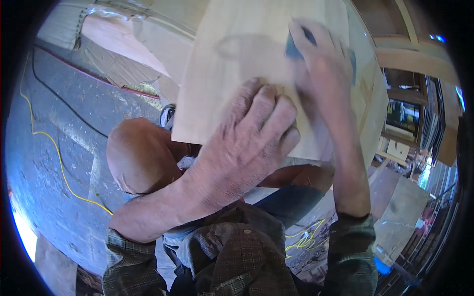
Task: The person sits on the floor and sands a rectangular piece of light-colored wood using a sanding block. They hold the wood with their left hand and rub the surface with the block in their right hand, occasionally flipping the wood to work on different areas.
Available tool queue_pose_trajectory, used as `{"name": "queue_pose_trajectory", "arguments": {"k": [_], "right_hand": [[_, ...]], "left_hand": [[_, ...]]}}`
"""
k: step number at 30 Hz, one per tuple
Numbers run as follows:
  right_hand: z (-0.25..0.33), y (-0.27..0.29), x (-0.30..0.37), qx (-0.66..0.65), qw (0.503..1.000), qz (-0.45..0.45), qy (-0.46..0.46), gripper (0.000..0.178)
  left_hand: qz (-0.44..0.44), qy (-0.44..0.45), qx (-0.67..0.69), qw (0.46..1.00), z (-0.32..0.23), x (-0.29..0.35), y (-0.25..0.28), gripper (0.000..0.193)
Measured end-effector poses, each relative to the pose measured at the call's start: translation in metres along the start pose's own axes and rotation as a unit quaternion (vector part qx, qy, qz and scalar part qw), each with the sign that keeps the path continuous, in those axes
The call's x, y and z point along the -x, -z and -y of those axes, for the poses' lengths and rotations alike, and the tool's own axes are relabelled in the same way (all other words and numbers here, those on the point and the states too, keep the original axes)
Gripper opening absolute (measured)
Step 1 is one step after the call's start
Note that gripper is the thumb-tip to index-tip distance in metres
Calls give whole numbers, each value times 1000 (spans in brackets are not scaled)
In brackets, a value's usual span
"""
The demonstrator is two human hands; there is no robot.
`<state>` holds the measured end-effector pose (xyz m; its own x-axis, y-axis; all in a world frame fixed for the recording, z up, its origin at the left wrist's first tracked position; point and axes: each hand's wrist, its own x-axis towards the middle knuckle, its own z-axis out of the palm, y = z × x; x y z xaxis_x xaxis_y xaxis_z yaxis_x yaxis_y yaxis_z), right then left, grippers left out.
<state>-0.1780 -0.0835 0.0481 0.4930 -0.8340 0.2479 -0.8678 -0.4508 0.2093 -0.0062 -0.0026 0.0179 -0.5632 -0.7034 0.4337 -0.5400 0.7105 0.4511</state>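
A pale wooden board (212, 74) lies in front of me, its near edge over my crossed legs. My left hand (252, 123) is on the board's near part, back up, with its fingers curled down. The fingertips are hidden, and whatever they may grip does not show. Farther up and to the right, my right hand (321, 54), smeared by motion, closes over a dark blue-grey flat piece (294, 51). That piece looks like sandpaper, and its other end shows beyond the fingers. It is against or just over the board's face; I cannot tell which.
Torn cardboard (128, 44) lies at the far left. A yellow cord (59, 158) and a dark cable (64, 103) run over the grey floor (79, 182). More yellow cord (306, 239) lies near my right sleeve. Wooden shelving (405, 93) with stacked items stands at the right.
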Motion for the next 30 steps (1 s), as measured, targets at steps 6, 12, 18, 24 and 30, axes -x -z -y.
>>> {"name": "queue_pose_trajectory", "arguments": {"k": [6, 12, 18, 24, 30], "right_hand": [[0, -9, 5, -19, 999, 3, -27, 49], [-9, -8, -6, 37, 997, 13, -62, 44], [82, 65, 88, -115, 991, 74, 12, 40], [62, 70, 76, -110, 993, 13, -32, 56], [74, 34, 59, -26, 998, 21, -51, 55]], "left_hand": [[33, 23, -47, 998, 0, 5, 10, 40], [25, 112, -158, 981, 23, 5, 33, 68], [29, 118, -87, 989, 32, 16, 28, 75], [107, 11, -194, 975, 38, 10, 37, 63], [114, 22, -149, 982, 34, 10, 46, 64]]}}
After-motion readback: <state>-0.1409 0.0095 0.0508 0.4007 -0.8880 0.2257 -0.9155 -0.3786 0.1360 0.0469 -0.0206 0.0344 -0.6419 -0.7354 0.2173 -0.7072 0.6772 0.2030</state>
